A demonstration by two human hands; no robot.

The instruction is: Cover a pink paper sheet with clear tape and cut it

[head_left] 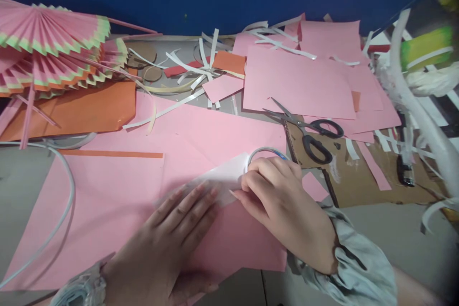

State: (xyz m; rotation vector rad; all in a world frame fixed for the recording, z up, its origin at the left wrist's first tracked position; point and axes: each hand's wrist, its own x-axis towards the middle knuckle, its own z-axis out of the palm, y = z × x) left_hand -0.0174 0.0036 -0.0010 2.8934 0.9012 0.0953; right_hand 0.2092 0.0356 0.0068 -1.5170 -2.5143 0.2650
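Note:
My left hand [168, 234] lies flat with its fingers stretched out on a large pink paper sheet [107, 201], pressing near a pale tape strip [225, 177]. My right hand [279, 201] is curled, its fingers closed round a roll of tape [267, 152] from which the strip is drawn out across the paper. The roll is mostly hidden under the fingers.
Black-handled scissors [311, 134] lie on brown cardboard [362, 177] just right of the roll. Folded pink paper fans [53, 48] are stacked at the far left on orange paper [82, 110]. More pink sheets [297, 81] and white paper strips [193, 69] litter the back.

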